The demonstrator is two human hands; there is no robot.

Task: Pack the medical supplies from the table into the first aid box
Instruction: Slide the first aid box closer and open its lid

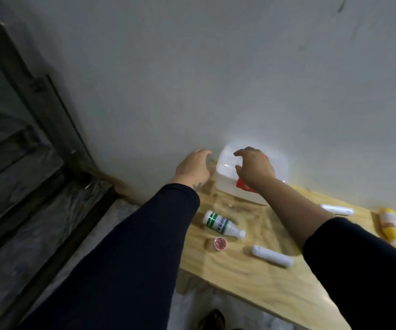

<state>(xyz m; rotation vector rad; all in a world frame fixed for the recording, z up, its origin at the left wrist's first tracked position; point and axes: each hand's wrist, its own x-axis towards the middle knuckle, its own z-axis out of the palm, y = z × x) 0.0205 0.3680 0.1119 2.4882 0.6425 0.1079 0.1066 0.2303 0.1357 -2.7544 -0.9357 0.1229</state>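
The wooden table (251,277) stood against the wall, the first aid box (225,184) at its back edge — lid apparently shut. Both hands reached for it, left hand (193,166) and right hand (255,166) spread, empty — likely to open it. A bottle (223,223) and tubes (272,255) lay loose nearby.

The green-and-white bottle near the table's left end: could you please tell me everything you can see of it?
The green-and-white bottle looks like white plastic with a green band and lettering too blurred to read. It lies on its side on the wooden table, its narrow white-capped neck pointing right and toward the near edge. It seems closed. Nothing touches it: a small red cap-like piece lies just in front of it, apart, and both hands are farther back by the white box.
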